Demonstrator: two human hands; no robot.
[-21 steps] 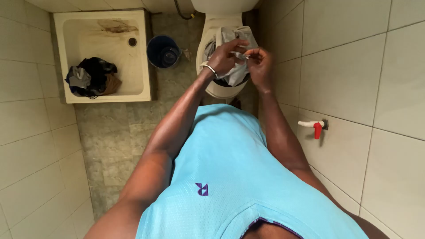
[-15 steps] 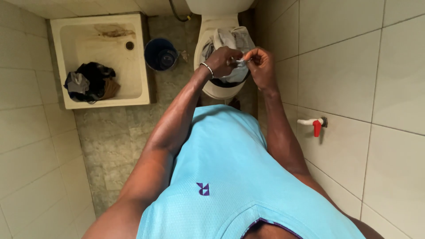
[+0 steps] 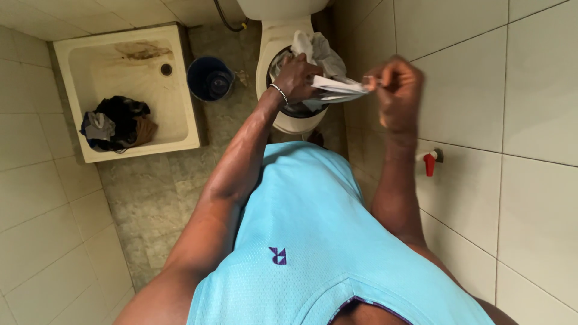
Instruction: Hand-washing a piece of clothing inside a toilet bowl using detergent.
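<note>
Both hands grasp a pale cloth (image 3: 337, 87) above the toilet (image 3: 283, 36), the left hand (image 3: 298, 78) and right hand (image 3: 394, 90) stretching it sideways. Its long axis runs left to right. The tiled wall (image 3: 512, 90) is just beside the right hand; open floor (image 3: 174, 186) lies leftward.

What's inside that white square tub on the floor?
A heap of dark clothes lies in one corner of the tub, with a drain hole showing. Whatever is under the heap is hidden.

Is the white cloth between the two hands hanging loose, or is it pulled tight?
Pulled tight. The white cloth runs as a narrow, straight band from the left hand to the right hand, above the toilet.
</note>
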